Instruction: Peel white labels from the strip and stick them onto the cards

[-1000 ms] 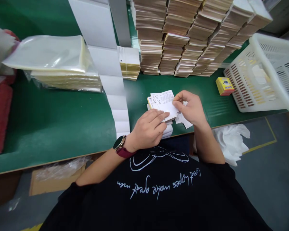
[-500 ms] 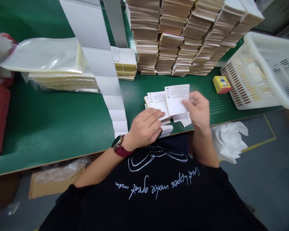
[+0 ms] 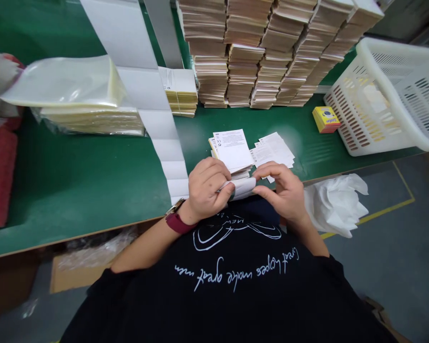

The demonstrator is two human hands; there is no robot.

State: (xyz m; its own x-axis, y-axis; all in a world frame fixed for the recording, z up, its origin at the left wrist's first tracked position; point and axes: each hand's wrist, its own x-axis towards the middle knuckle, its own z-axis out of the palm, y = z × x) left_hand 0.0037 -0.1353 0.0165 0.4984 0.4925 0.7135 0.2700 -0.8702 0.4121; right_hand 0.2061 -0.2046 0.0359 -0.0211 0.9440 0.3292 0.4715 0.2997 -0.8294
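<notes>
At the table's front edge my left hand [image 3: 209, 186] is closed on a curled piece of white paper [image 3: 243, 188], its thumb along the left end. My right hand [image 3: 282, 188] has thumb and index finger at the right end of that paper, pinching it. Just beyond lies a stack of white printed cards [image 3: 231, 148], with a yellow edge showing at its left. To its right, loose white printed cards [image 3: 273, 151] are fanned out on the green table. My hands partly hide the front of the stack and the paper.
A long creased white paper strip [image 3: 143, 88] runs down to the table left of my hands. Clear plastic sleeves [image 3: 75, 85] and a banded card stack [image 3: 180, 93] lie behind it. Tall card piles [image 3: 243, 52] stand at the back. A small yellow box [image 3: 325, 119] touches a white basket [image 3: 379, 105].
My right hand has let go of a printed card, now among those on the right, and moved down to the curled paper. My left hand has moved off the stack and closed on that paper.
</notes>
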